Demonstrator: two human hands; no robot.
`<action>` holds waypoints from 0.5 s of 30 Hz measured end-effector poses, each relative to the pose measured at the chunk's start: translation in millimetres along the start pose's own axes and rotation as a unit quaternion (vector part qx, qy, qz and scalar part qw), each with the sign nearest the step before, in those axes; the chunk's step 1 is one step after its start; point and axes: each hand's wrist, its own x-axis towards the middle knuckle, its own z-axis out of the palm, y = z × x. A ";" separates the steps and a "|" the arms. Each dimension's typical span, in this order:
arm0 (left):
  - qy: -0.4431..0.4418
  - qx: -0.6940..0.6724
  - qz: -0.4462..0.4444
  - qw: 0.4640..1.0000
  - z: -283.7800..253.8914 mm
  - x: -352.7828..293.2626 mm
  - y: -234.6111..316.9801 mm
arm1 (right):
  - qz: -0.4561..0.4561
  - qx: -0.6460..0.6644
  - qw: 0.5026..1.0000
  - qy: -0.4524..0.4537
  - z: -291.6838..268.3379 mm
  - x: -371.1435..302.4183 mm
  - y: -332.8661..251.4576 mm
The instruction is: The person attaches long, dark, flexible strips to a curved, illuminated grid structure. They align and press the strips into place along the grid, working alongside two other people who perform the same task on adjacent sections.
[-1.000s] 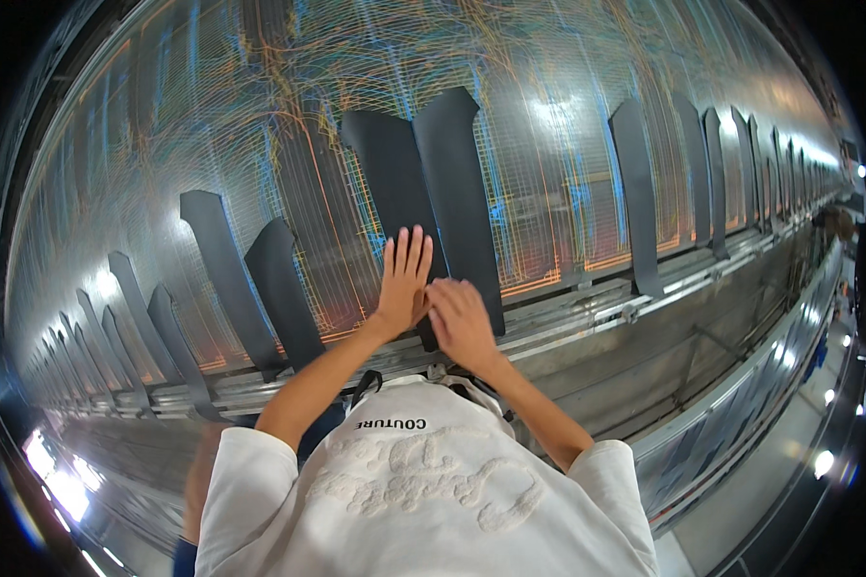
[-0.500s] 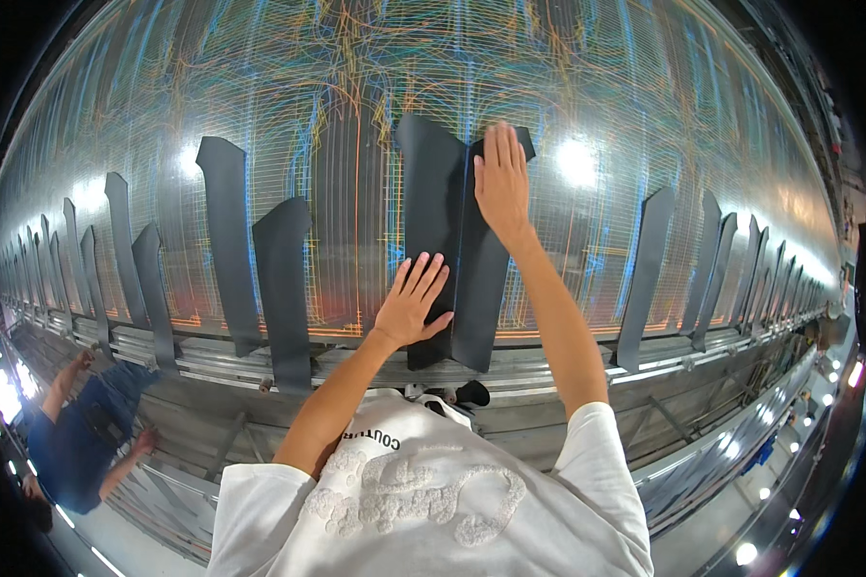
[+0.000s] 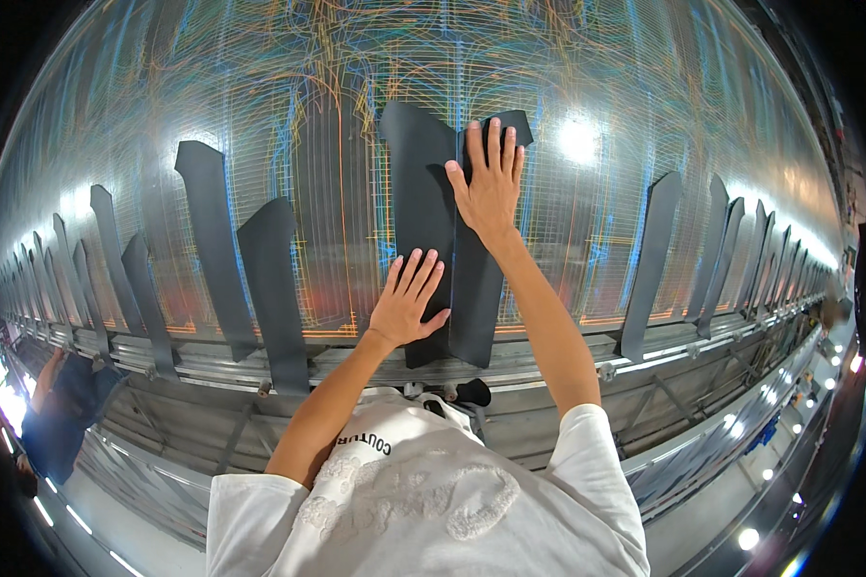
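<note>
Two long dark grey sheet pieces lie side by side on a shiny metallic table, the left piece (image 3: 420, 183) and the right piece (image 3: 475, 308), their inner edges meeting along a thin blue line. My left hand (image 3: 409, 303) rests flat on the lower part of the left piece, fingers spread. Higher up, my right hand (image 3: 491, 188) lies with parted fingers on the upper part of the right piece, covering some of it. Neither hand grips anything. Both pieces reach over the table's near edge at their lower ends.
The table surface (image 3: 587, 240) is covered in coloured lines. Similar grey pieces (image 3: 216, 240) stretch away in a row to the left, and more (image 3: 651, 260) to the right. A metal rail (image 3: 539, 370) runs along the near edge. Another person in dark blue (image 3: 63, 413) stands at the far left.
The fingers of my right hand have spread apart, and the hand sits slightly lower. My left hand stays on the left piece. The person at the left has moved farther toward the picture's edge.
</note>
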 end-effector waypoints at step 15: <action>0.050 0.004 0.037 0.998 -7.5 -10.5 4.5 | -0.090 0.039 0.994 -0.045 -48.1 -91.1 -10.4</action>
